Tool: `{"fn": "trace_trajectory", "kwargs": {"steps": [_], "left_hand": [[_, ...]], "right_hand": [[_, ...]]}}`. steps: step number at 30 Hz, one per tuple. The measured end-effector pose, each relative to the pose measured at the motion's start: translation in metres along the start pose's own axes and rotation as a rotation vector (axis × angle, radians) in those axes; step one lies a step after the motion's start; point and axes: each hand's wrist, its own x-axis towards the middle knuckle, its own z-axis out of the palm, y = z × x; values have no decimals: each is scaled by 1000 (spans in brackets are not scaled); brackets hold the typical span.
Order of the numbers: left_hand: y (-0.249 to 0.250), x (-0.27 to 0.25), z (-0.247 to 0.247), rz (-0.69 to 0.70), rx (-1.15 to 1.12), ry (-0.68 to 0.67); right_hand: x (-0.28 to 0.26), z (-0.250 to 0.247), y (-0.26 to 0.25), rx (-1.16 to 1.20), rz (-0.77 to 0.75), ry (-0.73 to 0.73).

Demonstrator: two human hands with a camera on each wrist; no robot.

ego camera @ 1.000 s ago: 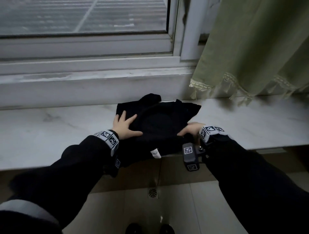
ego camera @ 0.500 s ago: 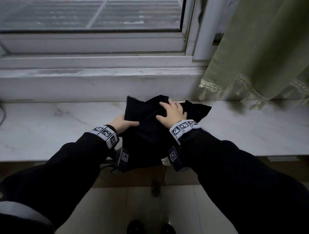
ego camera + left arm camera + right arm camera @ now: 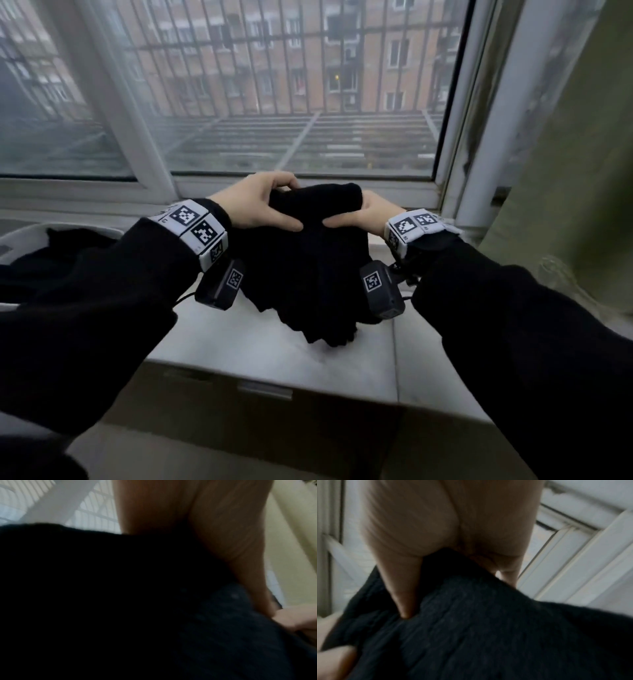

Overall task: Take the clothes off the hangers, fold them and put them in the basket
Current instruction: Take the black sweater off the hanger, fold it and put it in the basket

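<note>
While we hold the folded garment (image 3: 308, 253) above the sill (image 3: 274, 349), near its front edge, left hand (image 3: 253, 202) and right hand (image 3: 363, 216) both clutch its top fold. The basket (image 3: 30, 236) lies left, nearer our left hand. Soft, dark knit, hanging in a limp bundle.

Matt black knitted cloth garment (image 3: 310, 260), smooth pale marble sill (image 3: 274, 349)

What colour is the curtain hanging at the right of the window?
Olive green; the curtain shows best in the head view.
</note>
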Motion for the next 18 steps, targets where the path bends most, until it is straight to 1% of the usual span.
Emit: {"fn": "trace_trajectory", "kwargs": {"steps": [2, 4, 6, 8, 10, 13, 16, 18], "left_hand": [[-16, -16, -24, -73, 92, 6], [-34, -39, -45, -156, 162, 29], [-42, -65, -68, -214, 147, 132], [-42, -92, -96, -237, 94, 263], [-47, -121, -125, -270, 111, 345], [-65, -161, -166, -324, 166, 423], [-88, -197, -198, -359, 186, 444], [-107, -221, -223, -374, 177, 500]], "right_hand": [[7, 15, -18, 80, -83, 24], [15, 31, -36, 108, -138, 23], [28, 49, -52, 125, -179, -5], [44, 64, -69, 169, -211, 2], [57, 82, -84, 161, -239, -26], [80, 125, -111, 147, -295, -64], [103, 178, -136, 89, -316, -111], [123, 208, -157, 85, -324, -102]]}}
